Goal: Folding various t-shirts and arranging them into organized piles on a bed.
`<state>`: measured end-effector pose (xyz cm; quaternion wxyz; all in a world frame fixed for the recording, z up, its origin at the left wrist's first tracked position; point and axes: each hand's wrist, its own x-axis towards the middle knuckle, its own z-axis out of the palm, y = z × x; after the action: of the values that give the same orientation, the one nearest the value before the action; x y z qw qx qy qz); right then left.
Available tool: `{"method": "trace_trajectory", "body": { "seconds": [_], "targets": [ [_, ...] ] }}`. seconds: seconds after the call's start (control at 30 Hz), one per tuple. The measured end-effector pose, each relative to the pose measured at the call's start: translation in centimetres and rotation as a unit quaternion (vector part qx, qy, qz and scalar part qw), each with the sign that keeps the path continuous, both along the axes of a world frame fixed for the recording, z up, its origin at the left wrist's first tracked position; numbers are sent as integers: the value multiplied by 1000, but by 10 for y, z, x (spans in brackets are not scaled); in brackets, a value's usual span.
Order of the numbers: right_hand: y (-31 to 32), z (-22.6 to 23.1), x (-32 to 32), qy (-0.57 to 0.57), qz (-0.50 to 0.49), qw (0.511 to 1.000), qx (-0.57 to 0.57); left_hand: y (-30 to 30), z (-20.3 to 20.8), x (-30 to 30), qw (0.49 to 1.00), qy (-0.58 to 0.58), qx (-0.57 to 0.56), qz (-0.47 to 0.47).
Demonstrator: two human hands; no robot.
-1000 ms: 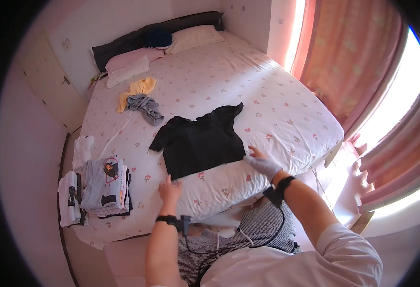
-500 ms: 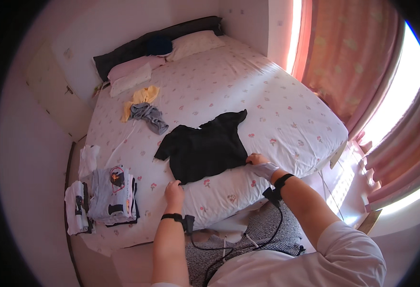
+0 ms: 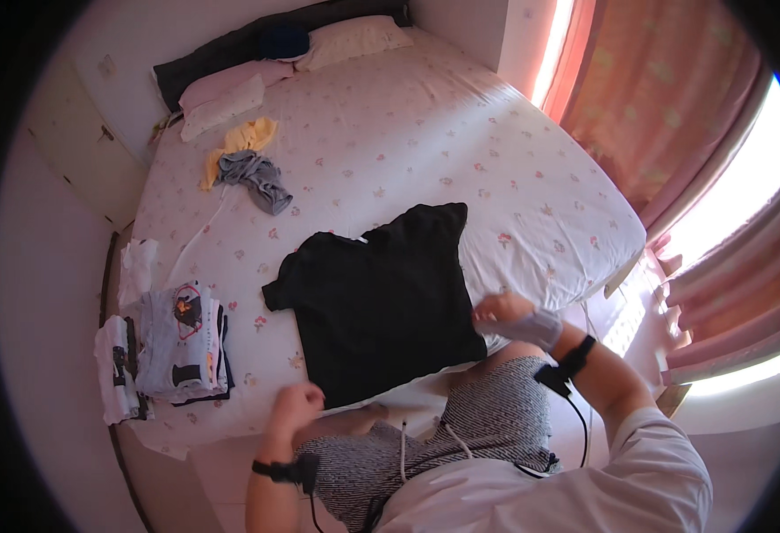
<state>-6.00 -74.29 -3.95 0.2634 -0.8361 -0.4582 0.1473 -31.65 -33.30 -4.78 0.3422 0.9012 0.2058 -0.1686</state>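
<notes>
A black short-sleeved T-shirt (image 3: 385, 306) lies spread on the near part of the bed, its neckline away from me and its hem toward me. My left hand (image 3: 297, 409) is closed, with curled fingertips at the shirt's lower left corner. At the shirt's right edge, a little above the lower right corner, my right hand (image 3: 505, 309) has its fingers bent together against the fabric. A grey band wraps that hand near the wrist. The exact finger contact on the cloth is small in view.
Folded clothes (image 3: 177, 346) are stacked at the bed's near left, beside a smaller white pile (image 3: 116, 371). Farther back lie a crumpled grey garment (image 3: 257, 180) and a yellow one (image 3: 249, 135). Pillows (image 3: 354, 42) rest by the dark headboard; pink curtains (image 3: 665, 107) hang at right.
The T-shirt has been drawn toward me and lies straighter, its hem now near the bed's front edge. My left hand came nearer and leftward; my right hand shifted slightly right.
</notes>
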Motion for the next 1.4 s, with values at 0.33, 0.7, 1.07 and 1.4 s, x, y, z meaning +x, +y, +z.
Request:
{"method": "trace_trajectory", "body": {
  "seconds": [0.33, 0.7, 1.07, 1.4],
  "targets": [
    [188, 1, 126, -185, -38, 982, 8, 116, -48, 185, 864, -106, -121, 477],
    [212, -11, 238, 96, -173, 979, -53, 165, -78, 198, 837, -184, 321, 403],
    [100, -1, 220, 107, -219, 969, -31, 101, -33, 323, 962, -162, 221, -2],
    [46, -5, 228, 91, -228, 967, -70, 107, -40, 265, 954, -104, 281, 30]
  ]
}}
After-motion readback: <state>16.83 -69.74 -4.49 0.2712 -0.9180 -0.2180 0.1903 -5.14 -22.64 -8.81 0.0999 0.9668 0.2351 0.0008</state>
